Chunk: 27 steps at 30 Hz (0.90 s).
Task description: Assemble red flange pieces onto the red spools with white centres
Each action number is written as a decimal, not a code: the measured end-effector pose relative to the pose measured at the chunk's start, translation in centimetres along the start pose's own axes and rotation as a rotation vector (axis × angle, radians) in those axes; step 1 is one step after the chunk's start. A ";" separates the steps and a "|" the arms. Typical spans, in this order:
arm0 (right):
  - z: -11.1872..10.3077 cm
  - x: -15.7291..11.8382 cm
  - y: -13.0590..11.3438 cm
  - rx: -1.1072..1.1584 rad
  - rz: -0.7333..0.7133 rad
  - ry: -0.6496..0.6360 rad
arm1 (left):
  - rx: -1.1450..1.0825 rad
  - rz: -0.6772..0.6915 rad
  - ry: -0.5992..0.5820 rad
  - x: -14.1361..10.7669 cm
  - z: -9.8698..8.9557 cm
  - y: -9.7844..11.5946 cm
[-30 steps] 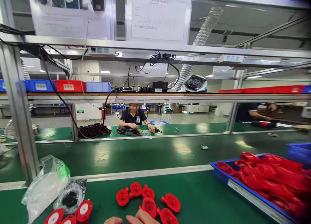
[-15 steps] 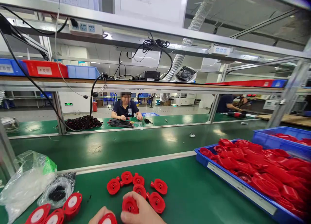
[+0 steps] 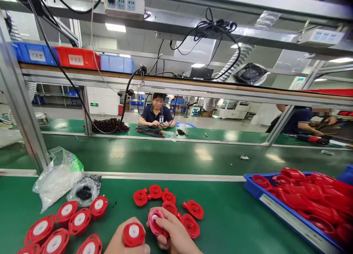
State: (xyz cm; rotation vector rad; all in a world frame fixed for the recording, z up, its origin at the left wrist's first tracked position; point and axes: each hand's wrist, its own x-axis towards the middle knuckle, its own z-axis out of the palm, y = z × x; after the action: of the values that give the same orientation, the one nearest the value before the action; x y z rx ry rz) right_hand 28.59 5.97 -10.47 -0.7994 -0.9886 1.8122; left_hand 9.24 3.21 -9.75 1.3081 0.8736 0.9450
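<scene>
While gripping at frame bottom: left hand closed on red round plastic cap with white centre, face up; right hand closed on red round plastic shell, tilted toward cap, likely for mating. Loose red shells just beyond on green bench mat; finished white-centred caps grouped left; blue bin right.

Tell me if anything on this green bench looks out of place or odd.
Little stands out. A small pale scrap lies alone on the middle belt. The left hand and right hand each hold a red part, beside neat loose red parts.
</scene>
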 end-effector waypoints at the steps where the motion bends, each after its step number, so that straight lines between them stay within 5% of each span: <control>1: 0.1 -0.3 -0.1 -0.013 -0.006 0.001 | -0.027 -0.007 -0.004 -0.1 0.1 0.3; 9: 0.0 -0.5 -0.3 -0.005 -0.040 0.026 | -0.084 -0.118 0.053 -1.1 0.5 0.8; 12: 0.0 -0.6 -0.6 0.084 -0.009 -0.058 | -0.003 -0.115 0.130 -1.5 0.8 1.4; 17: -0.8 -0.5 0.3 0.101 -0.034 -0.186 | 0.057 -0.077 0.012 -1.9 1.9 3.9; 20: -1.2 -0.2 1.3 0.004 -0.096 -0.211 | 0.096 -0.123 -0.004 -1.9 1.8 4.4; 25: -1.1 -1.2 1.3 -0.337 -0.316 -0.106 | 0.179 -0.089 0.131 -1.3 1.0 2.7; 27: -1.1 -1.9 1.0 -0.492 -0.418 -0.100 | 0.130 -0.057 0.081 -1.0 1.0 2.4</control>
State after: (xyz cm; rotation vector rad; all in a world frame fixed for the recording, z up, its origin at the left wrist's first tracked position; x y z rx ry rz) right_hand 29.90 4.27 -11.67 -0.7233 -1.5722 1.2734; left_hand 9.59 1.94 -7.33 1.3548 1.0444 0.9140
